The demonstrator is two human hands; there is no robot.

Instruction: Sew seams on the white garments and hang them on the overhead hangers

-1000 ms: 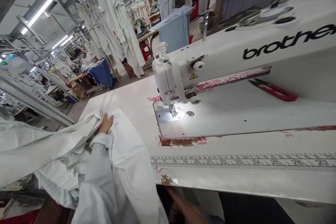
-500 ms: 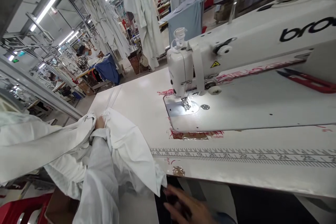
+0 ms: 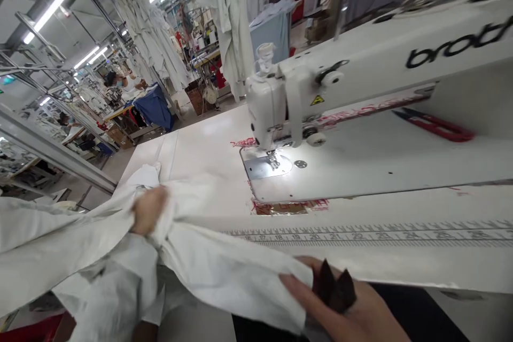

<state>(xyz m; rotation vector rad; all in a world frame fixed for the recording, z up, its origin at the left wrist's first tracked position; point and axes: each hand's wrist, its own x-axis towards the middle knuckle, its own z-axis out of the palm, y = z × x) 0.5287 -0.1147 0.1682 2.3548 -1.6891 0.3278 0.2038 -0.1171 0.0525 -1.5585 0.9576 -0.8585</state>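
A long white garment (image 3: 236, 267) is stretched between my hands over the front left edge of the sewing table. My left hand (image 3: 149, 211), smeared by motion, is closed on its bunched part above the tabletop. Nearer to me, my right hand (image 3: 340, 299) pinches the other end of the cloth between thumb and fingers. A small dark two-pointed tool (image 3: 334, 286) also lies in the right hand; its lower part is hidden by the palm. To the right of the cloth stands a white sewing machine (image 3: 270, 109) with its needle area lit and no cloth under the foot.
Red-handled thread snips (image 3: 436, 125) lie on the machine bed under the arm. A printed ruler strip (image 3: 344, 236) runs along the table's front. Metal rails (image 3: 52, 141) stand at left. Behind are hanging white garments (image 3: 226, 26) and a seated co-worker (image 3: 124, 83).
My right hand has risen from below the table edge and now grips the cloth. My left hand shows more and is lower. The cloth has been drawn out to the right; the view has shifted slightly.
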